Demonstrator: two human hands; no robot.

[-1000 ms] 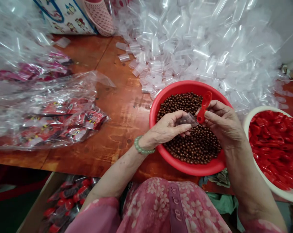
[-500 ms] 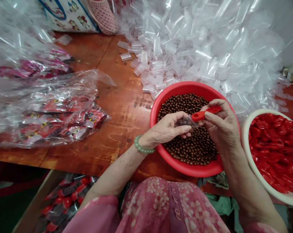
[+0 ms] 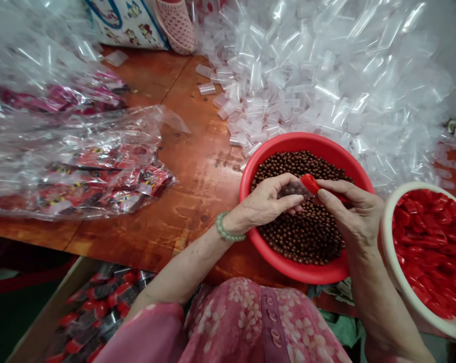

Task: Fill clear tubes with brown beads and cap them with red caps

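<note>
Left arm: the forearm slants up from the lower left toward the bowl, with a green bead bracelet (image 3: 228, 229) around the wrist.
Left hand: the left hand (image 3: 267, 204) reaches in over the near-left part of the bowl, back of the hand up, gripping a small clear container (image 3: 291, 190) between the thumb on the near side and the fingers on the far side.
Right arm: the forearm rises from the lower right and leans left, passing close by the white tub.
Right hand: the right hand (image 3: 352, 206) is turned inward, thumb and forefinger stretched toward the left hand and pinched on a red plastic piece (image 3: 310, 185); part of this piece is hidden by the fingers.
Container and red piece: both are held above the bowl, the container tilted, dark contents showing through its wall, the red piece at its right end. Whether it is fully seated cannot be told.
Red bowl: the red bowl (image 3: 303, 276) sits on the wooden table (image 3: 201, 171), holding many brown balls (image 3: 303, 234) beneath the hands.
White tub: the white tub (image 3: 387, 242), just right of the bowl, is heaped with red pieces (image 3: 432, 247).
Beyond the bowl: a large pile of clear tubes (image 3: 307, 80).
</note>
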